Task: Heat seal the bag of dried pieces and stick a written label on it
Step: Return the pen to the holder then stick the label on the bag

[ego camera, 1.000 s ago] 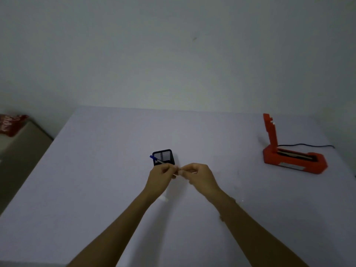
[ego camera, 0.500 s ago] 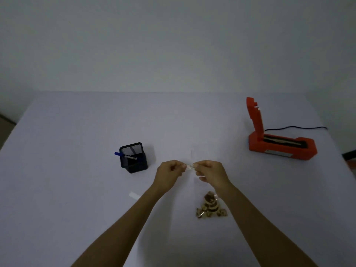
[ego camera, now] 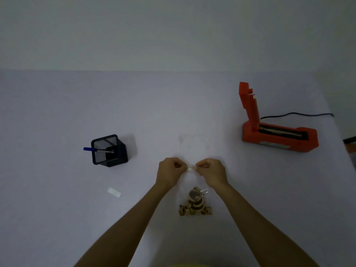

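A: Biggest first: pale table (ego camera: 57,218) spreading under both hands and out past them on every side, with a plain wall beyond its far edge

B: Next in size?

A: Orange heat sealer (ego camera: 279,137) well off to the right of the right hand and farther away, lid tilted up at its left end, sealing strip showing along the base. Black cord (ego camera: 296,113) trailing from behind it toward the right edge

B: And on the other side?

A: Black mesh pen holder (ego camera: 109,150) to the left of the left hand, a little farther off, with a blue-capped pen (ego camera: 97,149) leaning out over its left rim

B: Hands themselves?

A: Left hand (ego camera: 169,173) and right hand (ego camera: 211,173) side by side, raised above the table, fingers curled. Each pinching one end of a small white label (ego camera: 191,168), stretched flat between the fingertips. Faint marks on it, too small to read

B: Where is the bag?

A: Clear bag of dried pieces (ego camera: 195,204) lying on the table just nearer than the hands, between the two forearms, closer to the right one. Brown and tan pieces heaped at its near end. Touched by neither hand. Sealed or not: cannot tell

B: Smallest bit?

A: White paper strip (ego camera: 114,192) flat on the table, left of the left forearm and apart from it
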